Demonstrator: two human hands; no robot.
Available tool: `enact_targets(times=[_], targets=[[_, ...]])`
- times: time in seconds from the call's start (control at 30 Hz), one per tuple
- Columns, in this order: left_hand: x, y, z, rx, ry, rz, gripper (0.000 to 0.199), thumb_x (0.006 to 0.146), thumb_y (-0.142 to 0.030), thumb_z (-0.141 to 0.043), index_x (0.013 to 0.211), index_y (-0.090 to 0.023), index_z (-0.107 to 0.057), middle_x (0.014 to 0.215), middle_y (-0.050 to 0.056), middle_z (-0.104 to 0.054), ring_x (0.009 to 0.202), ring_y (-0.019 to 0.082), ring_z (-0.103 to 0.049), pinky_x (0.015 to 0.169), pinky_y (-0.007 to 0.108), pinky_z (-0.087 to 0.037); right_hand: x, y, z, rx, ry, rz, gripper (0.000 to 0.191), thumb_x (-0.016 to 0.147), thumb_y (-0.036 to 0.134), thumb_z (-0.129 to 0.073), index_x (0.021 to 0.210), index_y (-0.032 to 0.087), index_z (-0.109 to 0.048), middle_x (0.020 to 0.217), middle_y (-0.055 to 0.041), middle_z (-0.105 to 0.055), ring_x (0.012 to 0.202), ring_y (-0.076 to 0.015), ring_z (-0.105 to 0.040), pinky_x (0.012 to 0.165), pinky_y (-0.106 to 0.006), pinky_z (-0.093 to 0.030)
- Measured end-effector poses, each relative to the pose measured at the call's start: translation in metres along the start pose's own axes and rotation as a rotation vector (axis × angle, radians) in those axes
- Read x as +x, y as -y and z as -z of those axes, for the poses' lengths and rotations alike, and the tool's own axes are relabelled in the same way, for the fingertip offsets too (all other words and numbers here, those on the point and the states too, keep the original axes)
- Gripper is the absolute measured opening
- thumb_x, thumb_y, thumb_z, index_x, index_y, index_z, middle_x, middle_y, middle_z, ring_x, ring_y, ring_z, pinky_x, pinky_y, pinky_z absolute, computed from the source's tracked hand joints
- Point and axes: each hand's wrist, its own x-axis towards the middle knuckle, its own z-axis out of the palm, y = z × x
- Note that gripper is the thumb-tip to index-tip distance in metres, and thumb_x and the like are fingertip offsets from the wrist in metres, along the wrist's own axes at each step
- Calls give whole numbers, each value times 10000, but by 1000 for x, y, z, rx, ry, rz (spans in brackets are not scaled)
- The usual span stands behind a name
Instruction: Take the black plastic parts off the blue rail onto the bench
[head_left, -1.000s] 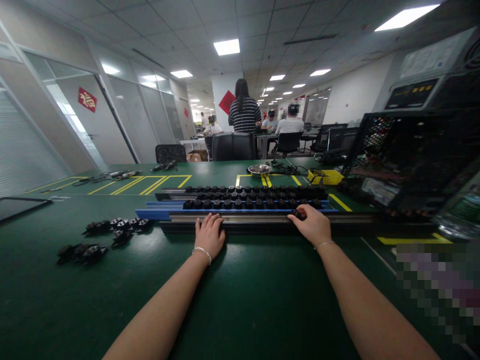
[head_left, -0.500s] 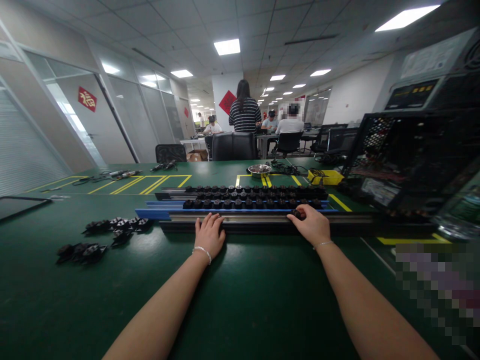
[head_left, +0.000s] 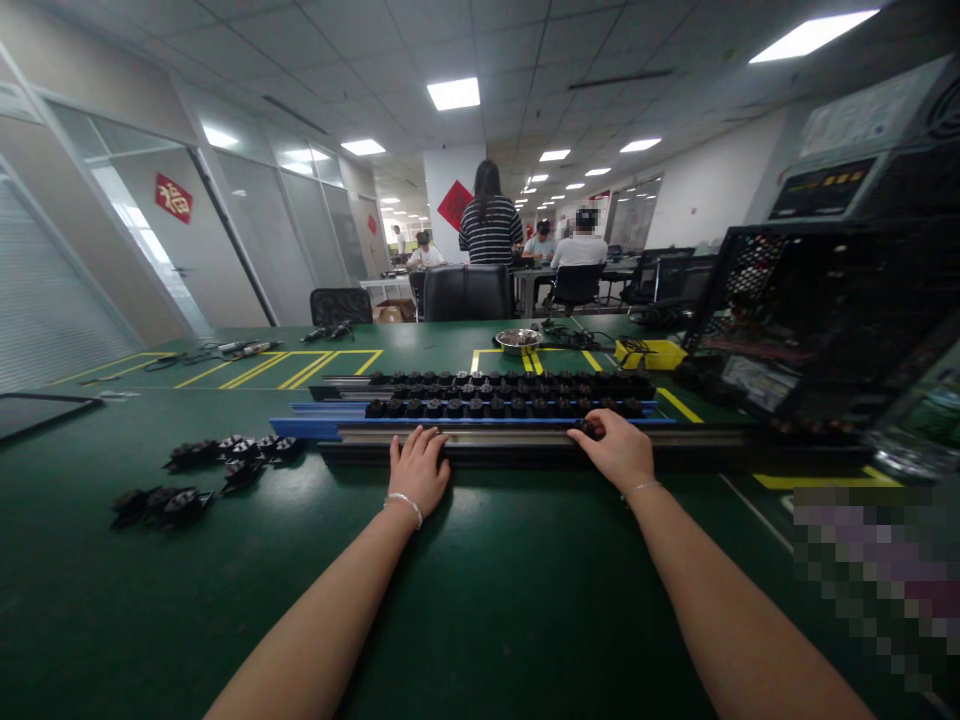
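Observation:
My left hand (head_left: 420,470) lies with spread fingers on the nearest long black rail (head_left: 495,456), left of its middle. On the same rail, further right, my right hand (head_left: 616,448) pinches a small black part (head_left: 589,428) between thumb and fingers. Behind this rail runs a blue rail (head_left: 307,427), and beyond it stand rows of small black parts (head_left: 476,408) along more rails. Loose black parts lie in clusters (head_left: 244,460) on the green table, left of the rails.
A metal bowl (head_left: 519,341) and a yellow box (head_left: 651,353) stand behind the rails. An open computer case (head_left: 810,310) is at the right. Cables (head_left: 330,331) lie at the far edge. A person in a striped top (head_left: 489,225) stands beyond a chair (head_left: 469,293).
My right hand has shifted slightly left along the rail with the small black part. My left hand has stayed in place.

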Motion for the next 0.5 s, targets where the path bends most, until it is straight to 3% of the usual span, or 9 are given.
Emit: enact_targets(times=[0.5], targets=[[0,-1,1,-1,9,5,384,789,-285,-427,1162,-281,-517,1293,34,-502,1274,223,-319,1078,520,-119,1,9,-5,53,33,15,300,697,511,-567,796,228,-557,771,-12,-622,699,-178,-573,623,-294,-404]])
